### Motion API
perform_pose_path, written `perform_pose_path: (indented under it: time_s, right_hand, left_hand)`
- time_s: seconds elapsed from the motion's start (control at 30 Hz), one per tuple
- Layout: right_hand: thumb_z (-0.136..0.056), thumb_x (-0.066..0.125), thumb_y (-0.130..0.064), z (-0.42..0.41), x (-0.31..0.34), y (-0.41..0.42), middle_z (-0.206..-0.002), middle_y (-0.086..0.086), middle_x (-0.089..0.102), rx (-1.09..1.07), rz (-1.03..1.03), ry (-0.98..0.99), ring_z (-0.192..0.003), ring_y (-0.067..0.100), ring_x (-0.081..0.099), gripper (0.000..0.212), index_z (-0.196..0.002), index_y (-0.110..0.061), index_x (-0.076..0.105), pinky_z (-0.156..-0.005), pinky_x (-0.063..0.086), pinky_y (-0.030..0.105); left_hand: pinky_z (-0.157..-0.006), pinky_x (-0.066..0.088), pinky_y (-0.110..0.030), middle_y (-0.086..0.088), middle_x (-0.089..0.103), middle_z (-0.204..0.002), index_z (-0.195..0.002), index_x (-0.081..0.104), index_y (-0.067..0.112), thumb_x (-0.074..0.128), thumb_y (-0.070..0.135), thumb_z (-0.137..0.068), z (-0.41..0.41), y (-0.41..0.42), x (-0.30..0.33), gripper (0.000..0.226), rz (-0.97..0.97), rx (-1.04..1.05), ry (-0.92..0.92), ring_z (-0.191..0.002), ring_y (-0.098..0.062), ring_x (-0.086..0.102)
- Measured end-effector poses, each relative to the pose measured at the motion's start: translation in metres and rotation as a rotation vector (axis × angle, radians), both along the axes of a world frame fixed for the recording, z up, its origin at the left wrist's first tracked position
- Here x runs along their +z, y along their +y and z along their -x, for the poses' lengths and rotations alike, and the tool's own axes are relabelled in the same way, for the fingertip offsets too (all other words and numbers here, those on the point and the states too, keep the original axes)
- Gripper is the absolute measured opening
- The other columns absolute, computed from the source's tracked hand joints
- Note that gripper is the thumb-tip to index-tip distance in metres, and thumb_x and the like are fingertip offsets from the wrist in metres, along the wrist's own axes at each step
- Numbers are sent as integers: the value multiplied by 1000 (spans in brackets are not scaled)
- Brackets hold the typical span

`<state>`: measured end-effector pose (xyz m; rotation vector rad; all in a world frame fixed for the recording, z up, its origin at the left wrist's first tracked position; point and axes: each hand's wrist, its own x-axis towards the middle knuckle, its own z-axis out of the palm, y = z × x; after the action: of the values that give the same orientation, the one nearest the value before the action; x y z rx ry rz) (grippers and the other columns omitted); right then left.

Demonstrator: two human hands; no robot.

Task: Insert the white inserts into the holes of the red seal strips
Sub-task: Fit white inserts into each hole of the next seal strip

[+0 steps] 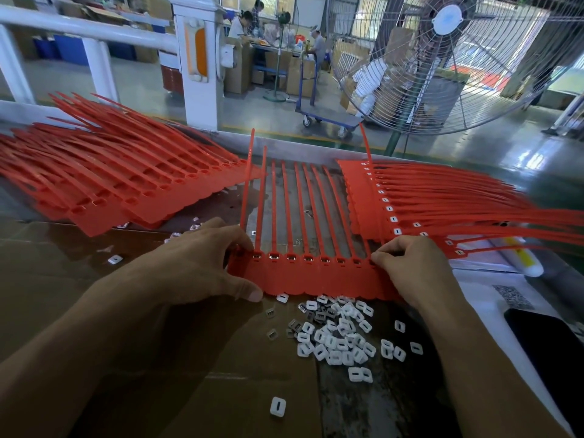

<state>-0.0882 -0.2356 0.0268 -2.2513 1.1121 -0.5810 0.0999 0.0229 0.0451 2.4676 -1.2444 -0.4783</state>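
A red seal strip sheet point(316, 279) lies flat in front of me, its tails pointing away. Its row of holes shows pale inserts point(290, 257) seated in them. My left hand point(202, 263) grips the sheet's left end, thumb at the near edge and fingers over the top. My right hand point(410, 263) pinches the right end at the last hole. A loose pile of white inserts point(341, 333) lies on the table just in front of the sheet.
A stack of red strips with empty holes point(110, 181) lies at the left. Another stack of red strips with inserts point(410, 197) lies at the right. A dark phone point(546, 343) rests at the right edge. A large fan point(442, 58) stands beyond the table.
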Motion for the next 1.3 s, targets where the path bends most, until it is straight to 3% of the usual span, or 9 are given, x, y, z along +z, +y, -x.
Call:
perform_pose_path:
  time_s: [0.13,0.3,0.47,0.63,0.7,0.9,1.1,1.3]
  right_hand:
    - [-94,73,-30,-3,4,10,-80,-19,63,38,94,12,-70,-6,53,6,-89,-28,74,-56,33,16]
    - [-92,73,-34,-9,9,31,-74,-18,67,167,135,-91,-73,-3,62,11,-82,-31,71,-66,45,23]
    - [-92,75,-34,-13,10,56,-90,-32,67,500,60,-87,-85,-11,64,6,-87,-36,72,-69,45,3]
    - [-91,77,-31,-14,11,66,-94,-22,70,746,57,4,-91,-3,65,7,-95,-35,75,-82,48,10]
    - [-90,78,-29,-15,12,68,-95,-20,69,797,43,33,-90,0,64,7,-94,-34,75,-80,48,12]
    - [-89,78,-36,-13,15,71,-93,-20,66,846,82,127,-89,-3,62,5,-92,-35,74,-72,48,16]
    - [-90,76,-39,-21,16,94,-99,-18,63,925,170,147,-94,-1,59,10,-98,-34,75,-85,53,27]
    - [-91,74,-42,-24,17,102,-103,-20,61,918,237,239,-98,-2,55,13,-102,-35,72,-91,49,26]
  left_hand:
    - [-98,47,-36,21,43,-125,-128,49,50,73,85,-46,0,0,0,91,2,-1,8,-113,-5,49]
    - [-100,47,-38,20,43,-124,-127,51,49,76,82,-50,0,0,-1,88,20,6,-13,-114,-6,50]
    - [-99,48,-39,21,43,-125,-128,49,51,75,84,-50,-1,0,-3,88,7,7,-14,-114,-6,49]
    - [-98,49,-40,22,42,-125,-127,48,52,73,86,-48,-3,-1,-4,89,2,9,-22,-113,-6,50]
    - [-98,49,-40,22,42,-125,-127,48,53,73,87,-47,-3,-1,-5,90,1,12,-30,-113,-6,50]
    - [-92,49,-36,23,41,-124,-128,48,53,72,87,-47,-4,-2,-6,91,2,18,-34,-109,-5,50]
    - [-92,49,-36,21,42,-124,-128,48,52,72,86,-48,-5,-1,-7,91,12,10,-40,-108,-4,50]
    - [-91,48,-33,21,42,-122,-129,48,51,74,84,-49,-5,-2,-7,90,14,1,-42,-107,-3,50]
